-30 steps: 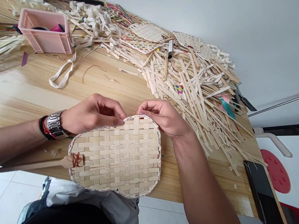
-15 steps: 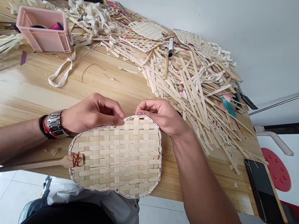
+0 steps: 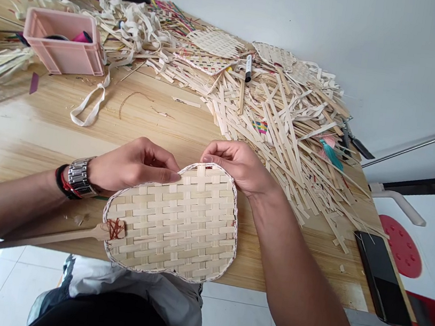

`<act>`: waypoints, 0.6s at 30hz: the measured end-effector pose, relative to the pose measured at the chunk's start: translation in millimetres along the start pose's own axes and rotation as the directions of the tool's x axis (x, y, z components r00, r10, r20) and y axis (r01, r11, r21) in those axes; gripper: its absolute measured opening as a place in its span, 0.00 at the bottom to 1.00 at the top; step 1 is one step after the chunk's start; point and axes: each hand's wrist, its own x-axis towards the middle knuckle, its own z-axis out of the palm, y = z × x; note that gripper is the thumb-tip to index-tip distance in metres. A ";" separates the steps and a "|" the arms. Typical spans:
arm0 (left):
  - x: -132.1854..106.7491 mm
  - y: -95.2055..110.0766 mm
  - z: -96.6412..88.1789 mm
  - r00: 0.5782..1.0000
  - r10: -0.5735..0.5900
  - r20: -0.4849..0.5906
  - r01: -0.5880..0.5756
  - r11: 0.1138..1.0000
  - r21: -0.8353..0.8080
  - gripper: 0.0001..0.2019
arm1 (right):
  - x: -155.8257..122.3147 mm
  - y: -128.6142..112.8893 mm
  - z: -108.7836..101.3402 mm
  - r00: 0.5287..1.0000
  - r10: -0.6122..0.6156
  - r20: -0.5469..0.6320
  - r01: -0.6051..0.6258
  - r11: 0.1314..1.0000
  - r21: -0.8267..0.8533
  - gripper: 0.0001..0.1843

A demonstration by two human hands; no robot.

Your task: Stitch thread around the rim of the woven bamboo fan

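Observation:
A woven bamboo fan (image 3: 174,222) with a white stitched rim lies flat at the near edge of the wooden table (image 3: 23,130). Its wooden handle (image 3: 48,239) points left, bound on with red thread. My left hand (image 3: 132,164), with a metal watch on the wrist, pinches the fan's far rim left of centre. My right hand (image 3: 237,166) pinches the same rim at the top, fingers closed on the edge binding. Both hands rest against the fan.
A big heap of loose bamboo strips (image 3: 287,129) covers the right and far side of the table. White tape scraps (image 3: 135,27), small woven mats (image 3: 213,44), a marker (image 3: 248,68) and a pink crate (image 3: 62,41) lie beyond. A phone (image 3: 381,278) sits at the right edge.
The fan and both hands have shifted slightly away from me and to the right. The grips on the rim look the same.

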 end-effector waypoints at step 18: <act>-0.5 3.9 3.8 0.996 0.076 0.036 -0.075 0.997 -0.028 0.08 | 1.6 5.0 -1.7 0.990 -0.022 0.139 0.003 0.991 0.136 0.13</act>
